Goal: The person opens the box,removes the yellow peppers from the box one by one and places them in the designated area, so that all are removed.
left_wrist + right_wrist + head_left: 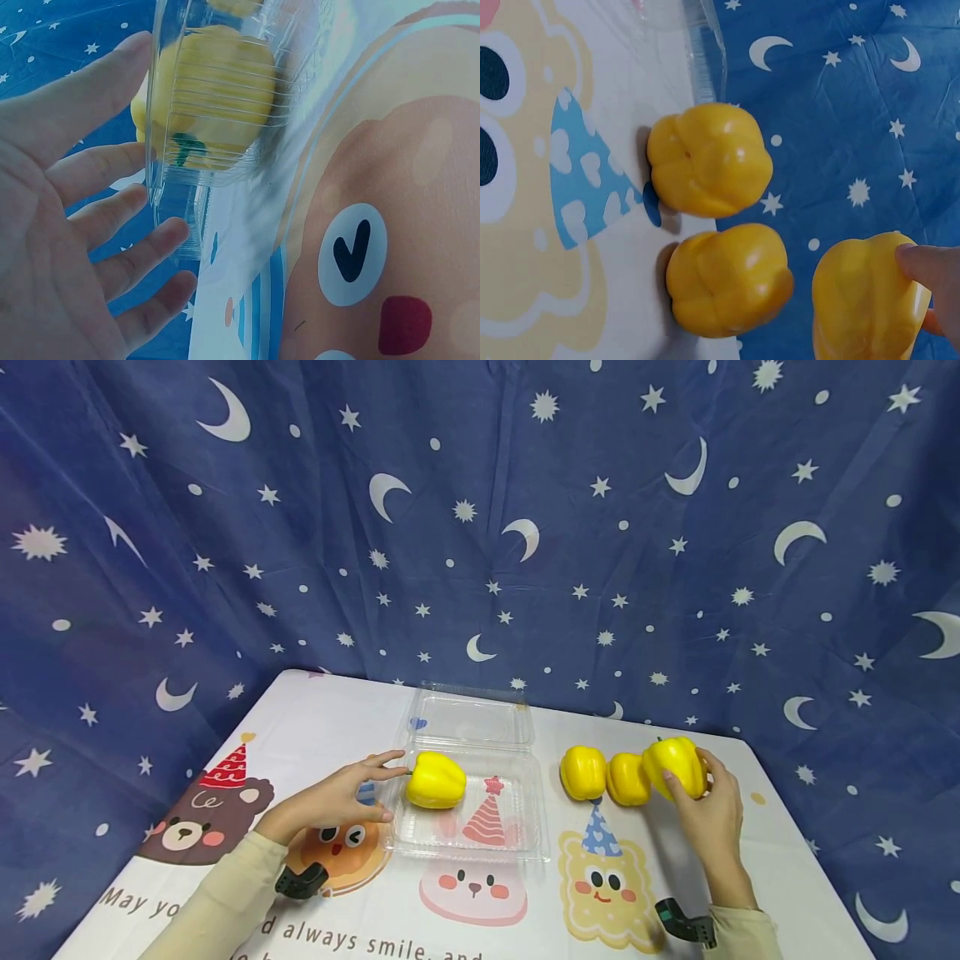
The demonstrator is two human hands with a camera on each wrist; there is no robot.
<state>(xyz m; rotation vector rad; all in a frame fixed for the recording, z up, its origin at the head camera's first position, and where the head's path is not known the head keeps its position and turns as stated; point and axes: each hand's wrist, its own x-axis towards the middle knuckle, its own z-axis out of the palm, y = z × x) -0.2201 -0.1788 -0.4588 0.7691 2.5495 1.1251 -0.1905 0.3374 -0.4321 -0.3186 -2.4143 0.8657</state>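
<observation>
A yellow bell pepper [675,767] is gripped between the thumb and fingers of my right hand [712,818], raised off the table. Two more yellow bell peppers, one on the left [583,772] and one beside it [628,779], rest on the cloth. Left of them a clear plastic clamshell box [525,839] lies with its lid [468,720] folded back. Inside its left part sits a yellow bell pepper [437,780], its green stem [187,148] seen through the box wall. My left hand [345,789] is at the box's left edge, fingers spread and fairly straight.
A white tablecloth [360,718] with cartoon prints and lettering covers the table. Behind it hangs a dark blue curtain [450,527] with moons and stars. Dark bands with small devices circle both the left wrist [302,881] and the right wrist [684,922].
</observation>
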